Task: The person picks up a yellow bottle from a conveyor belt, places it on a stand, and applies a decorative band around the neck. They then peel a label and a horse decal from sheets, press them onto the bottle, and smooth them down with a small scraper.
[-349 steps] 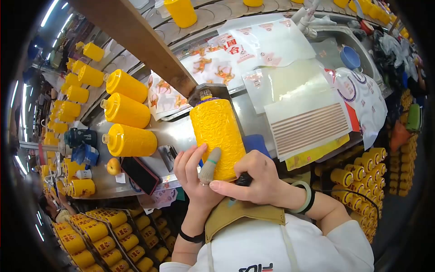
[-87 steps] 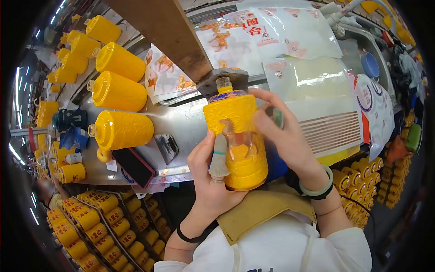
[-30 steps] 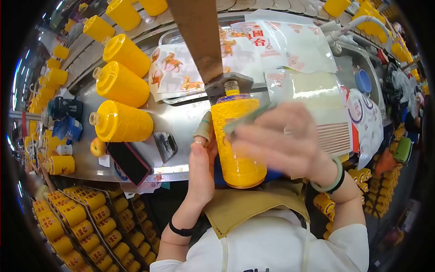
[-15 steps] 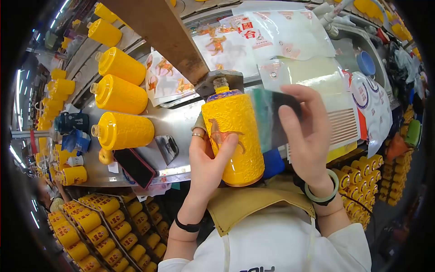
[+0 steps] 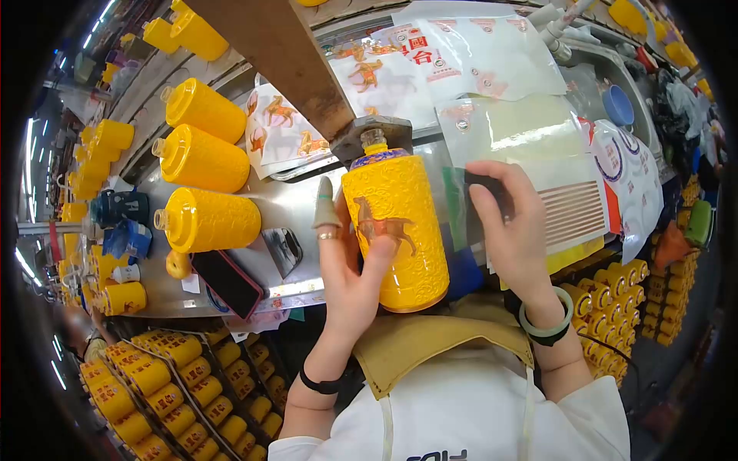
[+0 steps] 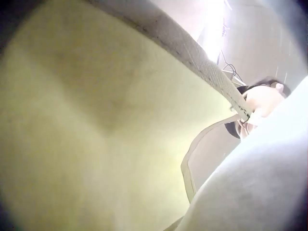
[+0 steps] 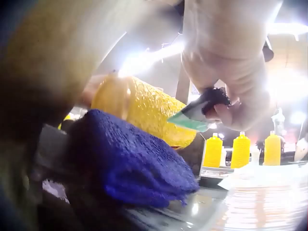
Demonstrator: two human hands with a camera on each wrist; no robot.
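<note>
A yellow embossed bottle [image 5: 411, 253] lies with its clear neck at a dark metal bracket [image 5: 374, 127] on a wooden beam. A brown horse picture [image 5: 380, 224] shows on its facing side. My left hand [image 5: 350, 288] holds the bottle's left side, thumb on the front by the horse's legs. A grey finger cot [image 5: 324, 209] covers the left index finger, which points up off the bottle. Just right of the bottle, my right hand [image 5: 516, 230] pinches a scraper [image 7: 192, 115] with a black grip and green blade. Mostly apron fills the left wrist view.
Several yellow bottles [image 5: 211, 219] stand at the left, near a phone [image 5: 227, 283]. Horse decal sheets [image 5: 377, 84] lie behind the beam; a brown-striped sheet [image 5: 573, 211] lies to the right. A blue towel [image 7: 139, 159] sits below the bottle. A sink [image 5: 638, 84] is at back right.
The horse picture now shows on the bottle's facing side. My right hand with the scraper has swept across the bottle and moved off rightward. The left index finger has lifted away.
</note>
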